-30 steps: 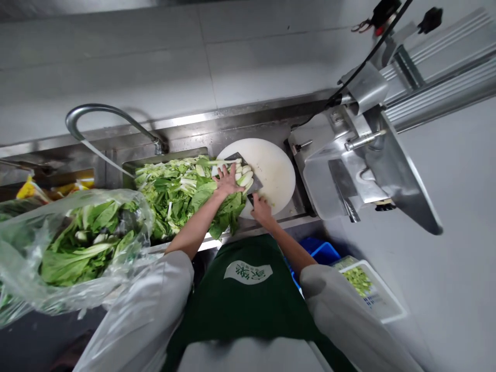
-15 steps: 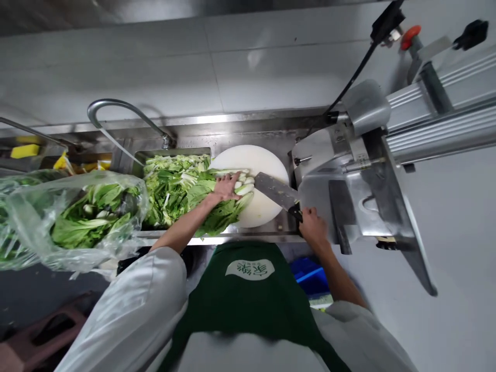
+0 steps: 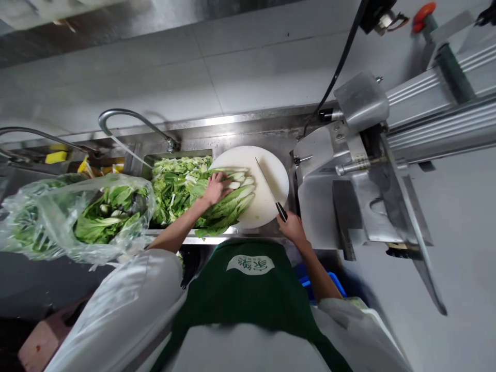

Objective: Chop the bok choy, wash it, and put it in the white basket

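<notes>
My left hand (image 3: 215, 189) presses down on a bunch of leafy greens (image 3: 241, 200) with pale stalks, its fingers curled over them. The stalk ends point right on a round white cutting board (image 3: 250, 154), while the leaves reach left over the board's edge. In my right hand (image 3: 293, 227) is a cleaver (image 3: 281, 209), gripped by its black handle. The blade is seen nearly edge-on over the board, to the right of the stalks and apart from them. Chopped greens (image 3: 174, 181) fill the sink left of the board.
A metal slicing machine (image 3: 318, 206) stands close on the right. Left of the sink, a clear plastic bag (image 3: 134, 186) holds more greens. A curved faucet (image 3: 134, 114) arches over the sink. A yellow sponge (image 3: 56, 157) lies at the far left.
The cleaver has turned from showing its flat side to nearly edge-on, and my right hand has moved left. My left hand has shifted slightly left, and the stalks are more spread out.
</notes>
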The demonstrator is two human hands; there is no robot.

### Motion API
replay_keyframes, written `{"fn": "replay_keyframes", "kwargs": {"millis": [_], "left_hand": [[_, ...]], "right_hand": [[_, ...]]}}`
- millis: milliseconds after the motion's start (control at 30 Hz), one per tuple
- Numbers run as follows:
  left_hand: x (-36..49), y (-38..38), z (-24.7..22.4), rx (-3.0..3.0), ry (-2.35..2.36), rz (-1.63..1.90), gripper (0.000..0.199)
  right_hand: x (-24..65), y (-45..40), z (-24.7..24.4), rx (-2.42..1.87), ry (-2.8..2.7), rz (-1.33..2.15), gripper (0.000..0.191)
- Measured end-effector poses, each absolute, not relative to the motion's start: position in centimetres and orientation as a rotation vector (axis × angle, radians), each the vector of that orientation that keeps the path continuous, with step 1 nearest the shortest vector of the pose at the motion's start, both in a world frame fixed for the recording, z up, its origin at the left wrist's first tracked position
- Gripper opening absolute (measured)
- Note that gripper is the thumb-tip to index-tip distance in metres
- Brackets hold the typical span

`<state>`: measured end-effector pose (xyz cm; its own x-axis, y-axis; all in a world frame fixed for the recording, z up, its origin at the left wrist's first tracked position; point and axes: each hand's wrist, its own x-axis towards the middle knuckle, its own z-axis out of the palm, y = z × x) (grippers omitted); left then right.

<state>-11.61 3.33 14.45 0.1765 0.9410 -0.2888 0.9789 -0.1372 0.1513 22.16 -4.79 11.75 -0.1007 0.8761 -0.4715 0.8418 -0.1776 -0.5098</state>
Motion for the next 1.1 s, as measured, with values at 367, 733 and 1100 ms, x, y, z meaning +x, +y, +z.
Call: {"fn": "replay_keyframes", "kwargs": {"millis": [367,733,1100], "left_hand": [[-5.3,4.0,12.8,2.04,1.845,-0.105,0.042],[-1.5,3.9,12.5,1.987,1.903,-0.086,0.051],[-12.4,11.3,14.1,1.711,1.973,-0.257,0.068]], "right_hand": [[19.9,-3.8,11.1,-2.003,-2.154,1.275,0.024],[18.1,-2.3,12.1,-2.132,-2.226,1.166,0.034],[19.7,-3.2,11.3,-2.07,-2.214,1.249,0.033]]}}
